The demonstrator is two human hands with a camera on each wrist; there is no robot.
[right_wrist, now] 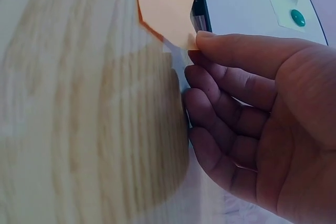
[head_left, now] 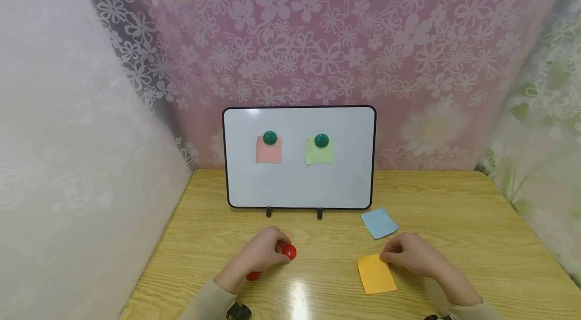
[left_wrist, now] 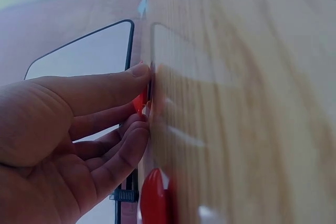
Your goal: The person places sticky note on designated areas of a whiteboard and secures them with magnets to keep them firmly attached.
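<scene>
In the head view my left hand (head_left: pixel 265 251) pinches a round red magnet (head_left: pixel 289 252) between thumb and fingers, low over the table. A second red magnet (head_left: pixel 253 275) lies beneath that wrist, and its domed side (left_wrist: pixel 153 198) shows in the left wrist view. My right hand (head_left: pixel 410 253) pinches the upper right corner of an orange sticky note (head_left: pixel 376 274). In the right wrist view the note (right_wrist: pixel 168 9) hangs from between thumb and forefinger, the other fingers loosely bent below. A blue sticky note (head_left: pixel 380 223) lies on the table just beyond this hand.
A whiteboard (head_left: pixel 295 186) with a black frame stands upright at the back on small black feet (head_left: pixel 320 213). On it a green magnet (head_left: pixel 270 137) holds a pink note (head_left: pixel 269 153), and another green magnet (head_left: pixel 321 140) holds a light green note (head_left: pixel 320 156). Patterned curtains surround the wooden table (head_left: pixel 436 209).
</scene>
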